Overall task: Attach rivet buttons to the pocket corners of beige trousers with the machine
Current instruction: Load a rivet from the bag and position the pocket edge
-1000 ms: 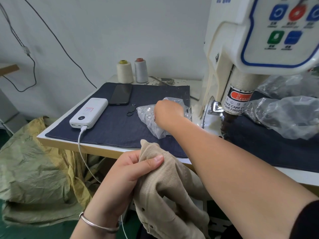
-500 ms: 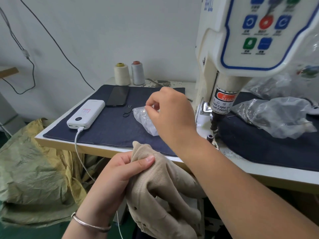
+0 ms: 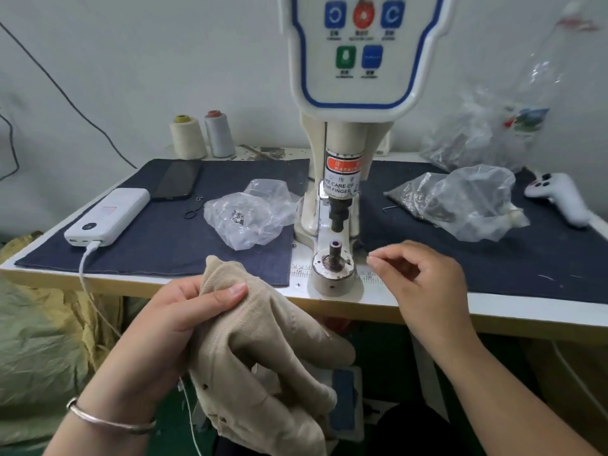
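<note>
My left hand [image 3: 184, 324] grips a bunched corner of the beige trousers [image 3: 263, 343], thumb on top, just below the table's front edge. The rest of the trousers hangs down over my lap. My right hand [image 3: 421, 278] hovers right of the rivet machine's [image 3: 345, 93] lower die post [image 3: 335, 253], thumb and forefinger pinched together on a small rivet button, which is largely hidden between the fingertips. The upper punch [image 3: 339, 213] stands raised above the post. A clear bag of rivet buttons [image 3: 250, 215] lies left of the machine.
A dark denim mat [image 3: 158, 248] covers the table. On it lie a white power bank [image 3: 108, 215] with cable, a phone [image 3: 177, 181] and more plastic bags [image 3: 460, 202] at the right. Two thread cones [image 3: 200, 136] stand behind. A green sack [image 3: 39, 340] lies lower left.
My right hand has left the rivet bag and moved right, past the die post, with fingertips pinched. The view has swung right to centre on the machine. The left hand still holds the trousers.
</note>
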Action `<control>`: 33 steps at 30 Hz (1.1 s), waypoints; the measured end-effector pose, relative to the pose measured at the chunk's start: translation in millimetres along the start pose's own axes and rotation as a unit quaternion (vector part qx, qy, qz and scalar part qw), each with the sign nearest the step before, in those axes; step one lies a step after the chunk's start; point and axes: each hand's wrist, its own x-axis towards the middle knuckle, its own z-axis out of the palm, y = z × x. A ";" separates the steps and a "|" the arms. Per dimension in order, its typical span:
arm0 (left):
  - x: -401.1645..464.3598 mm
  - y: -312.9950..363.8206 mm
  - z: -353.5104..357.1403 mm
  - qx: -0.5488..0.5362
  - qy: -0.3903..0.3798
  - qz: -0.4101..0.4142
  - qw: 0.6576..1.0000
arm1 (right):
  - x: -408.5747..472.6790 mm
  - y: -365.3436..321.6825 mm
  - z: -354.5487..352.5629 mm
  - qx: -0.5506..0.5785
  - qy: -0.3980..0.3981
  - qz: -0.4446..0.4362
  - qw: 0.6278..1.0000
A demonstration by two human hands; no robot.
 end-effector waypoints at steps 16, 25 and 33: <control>3.9 0.1 7.9 0.010 0.003 -0.013 1.000 | 48.2 5.4 23.8 -0.011 -0.107 -0.079 0.991; 4.8 -1.1 9.7 0.004 -0.009 -0.013 1.000 | 53.3 2.7 22.4 -0.019 -0.131 -0.058 0.990; 4.5 -1.3 8.8 0.006 -0.010 -0.015 1.000 | 57.8 -1.9 19.9 0.014 -0.155 -0.019 0.988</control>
